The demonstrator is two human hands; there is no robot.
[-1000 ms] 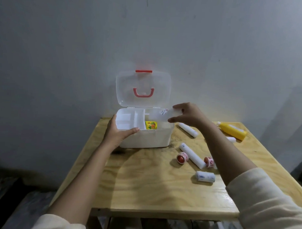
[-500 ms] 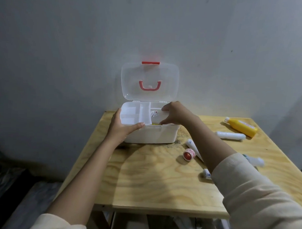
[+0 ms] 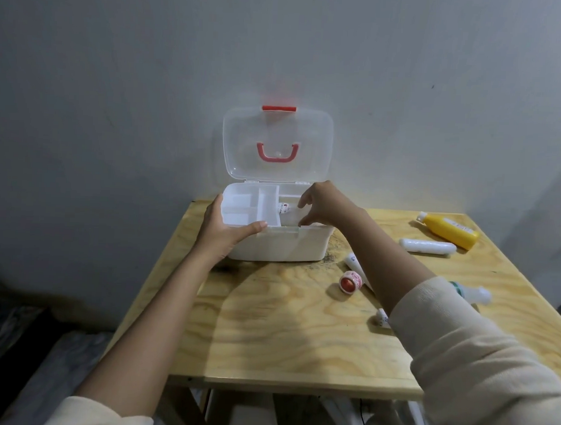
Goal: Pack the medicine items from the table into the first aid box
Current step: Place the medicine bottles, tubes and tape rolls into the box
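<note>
From the head camera, the left hand grips the front left corner of the first aid box: the thumb lies along the front rim and the fingers wrap the left wall, closed firmly on the box. The right hand reaches over the box's right side, its fingers curled down into the open compartment there, touching a white tube with red print that lies inside. Whether the fingers are pinching that tube or only resting on it cannot be told.

The box is white, its clear lid standing upright against the wall with a red handle and red latch. A divided white tray fills the left part of the box and its sections look bare; the right part holds the tube under the hand.

On the wooden table, to the right of the box, lie the remaining medicine items. A yellow bottle rests on its side near the far right edge, with a white roll just in front of it. A white tube lies near the box's front right corner, partly hidden by the right forearm, and a small red-capped jar sits beside it. A clear bottle pokes out past the right sleeve, and another small white roll shows just below the forearm.

The front and left of the table are bare wood, giving open room up to the near edge. The box sits at the far edge, close to the wall.
</note>
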